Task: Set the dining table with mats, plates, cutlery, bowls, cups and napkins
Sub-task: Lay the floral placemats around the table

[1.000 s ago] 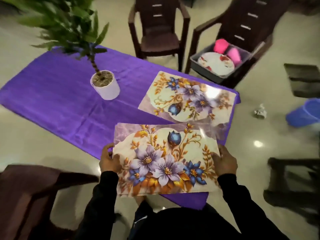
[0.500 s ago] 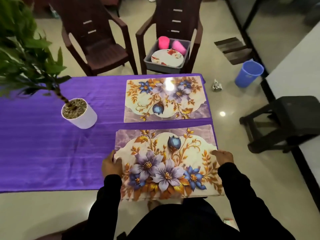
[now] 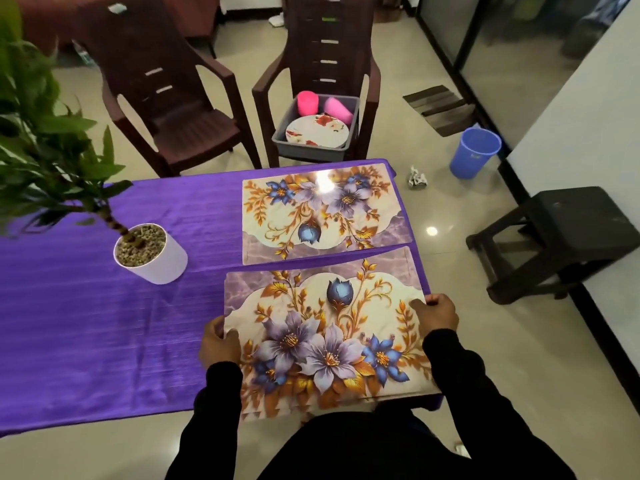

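Head view: in the lower middle of the frame the near floral mat (image 3: 325, 327) lies mostly on the purple tablecloth (image 3: 86, 323), its lower edge overhanging toward the person. The left hand (image 3: 219, 344) pinches the mat's left edge and the right hand (image 3: 437, 311) curls over its right edge, thumb on top; holding both short sides probably lets the person square it against the far floral mat (image 3: 322, 213), which lies flat just above it with a thin strip of cloth between. The mat stage looks nearly finished for this end.

At upper middle a grey tub (image 3: 313, 148) sits on a brown chair (image 3: 325, 64), holding a flowered plate (image 3: 317, 132) and two pink cups (image 3: 320, 105), handy for the next steps. A white potted plant (image 3: 150, 254) stands on the cloth at left. The floor is pale glossy tile; a blue bucket (image 3: 474, 152) and a dark stool (image 3: 554, 237) stand at right.
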